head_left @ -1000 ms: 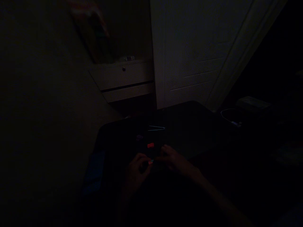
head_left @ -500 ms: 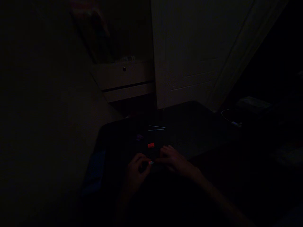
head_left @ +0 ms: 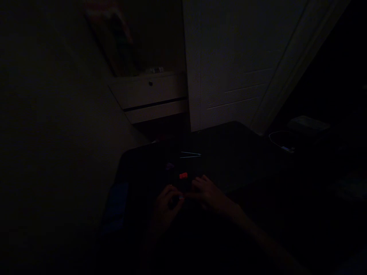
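In the head view, it is very dark. The left hand (head_left: 166, 204) makes a ring, with the tips of its thumb and finger pinched on a tiny bright piece (head_left: 181, 197). The right hand (head_left: 210, 194) has one finger reaching to that piece and the others bent; I cannot tell if it grips anything.

The tiny piece is up between the fingertips, so it looks like the work on it is not done yet. How much is finished, I cannot tell. Past the fingertips, a red piece (head_left: 183, 175) lies loose on the dark table (head_left: 226, 145), with no finger on it. A purple thing (head_left: 169, 165) and thin shiny tweezers (head_left: 190, 154), as they seem, lie farther off, also not held.
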Motion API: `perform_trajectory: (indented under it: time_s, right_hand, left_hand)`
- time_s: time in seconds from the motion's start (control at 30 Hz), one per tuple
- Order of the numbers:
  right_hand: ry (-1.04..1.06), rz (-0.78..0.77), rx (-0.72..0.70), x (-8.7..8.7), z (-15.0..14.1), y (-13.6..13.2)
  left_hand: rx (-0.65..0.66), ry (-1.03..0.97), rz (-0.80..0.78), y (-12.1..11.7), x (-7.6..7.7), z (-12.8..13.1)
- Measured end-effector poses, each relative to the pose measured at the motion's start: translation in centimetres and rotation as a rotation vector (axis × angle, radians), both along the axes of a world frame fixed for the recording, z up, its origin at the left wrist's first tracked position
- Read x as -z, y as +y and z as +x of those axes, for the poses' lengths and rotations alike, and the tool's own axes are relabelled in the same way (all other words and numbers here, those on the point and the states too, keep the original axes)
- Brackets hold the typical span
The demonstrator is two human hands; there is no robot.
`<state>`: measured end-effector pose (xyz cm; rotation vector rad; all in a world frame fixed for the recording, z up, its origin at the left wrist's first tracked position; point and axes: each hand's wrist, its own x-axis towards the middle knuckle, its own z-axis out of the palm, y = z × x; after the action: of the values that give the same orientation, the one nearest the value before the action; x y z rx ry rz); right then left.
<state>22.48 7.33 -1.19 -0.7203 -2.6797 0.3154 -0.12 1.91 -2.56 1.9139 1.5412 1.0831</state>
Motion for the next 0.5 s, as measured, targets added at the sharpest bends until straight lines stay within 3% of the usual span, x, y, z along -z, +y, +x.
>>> perform_trajectory:
  time_s: [0.2,0.5]
  right_hand:
    - [-0.001,-0.017,-0.003,-0.4,0.3,0.1]
    - [0.287,-0.138,0.085,1.7,1.1,0.4]
  left_hand:
    - [0.007,0.023,-0.008,-0.1,-0.1,-0.1]
    - [0.013,0.002,0.132,0.1,2.0,-0.7]
